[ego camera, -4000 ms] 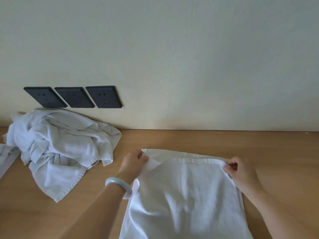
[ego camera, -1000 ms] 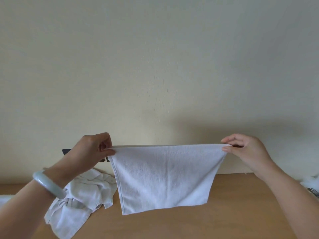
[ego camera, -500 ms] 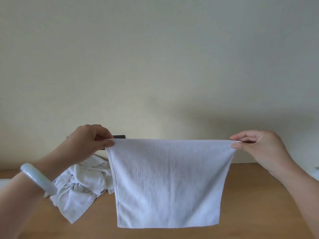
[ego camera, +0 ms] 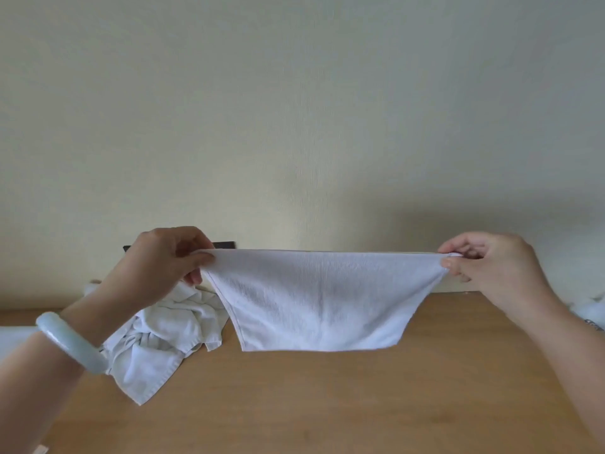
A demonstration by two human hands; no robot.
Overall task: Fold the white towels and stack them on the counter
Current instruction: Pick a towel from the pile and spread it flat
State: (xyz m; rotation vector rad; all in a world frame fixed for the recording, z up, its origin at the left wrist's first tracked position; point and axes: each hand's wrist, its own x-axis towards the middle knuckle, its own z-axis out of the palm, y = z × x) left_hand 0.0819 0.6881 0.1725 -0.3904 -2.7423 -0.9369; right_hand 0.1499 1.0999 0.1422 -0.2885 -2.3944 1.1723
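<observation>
Left hand (ego camera: 163, 263) and right hand (ego camera: 491, 267) pinch a part-folded towel (ego camera: 320, 303) taut above the counter (ego camera: 327, 404); crumpled towel heap (ego camera: 163, 342) still unfolded, no stack visible.

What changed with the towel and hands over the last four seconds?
The towel went up off the counter: it lay flat, now it hangs stretched above it. The left hand and right hand pinch its top corners as before. The crumpled towel pile stayed at left.

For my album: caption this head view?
Left hand and right hand pinch a white cloth towel taut above a wooden counter.
</observation>
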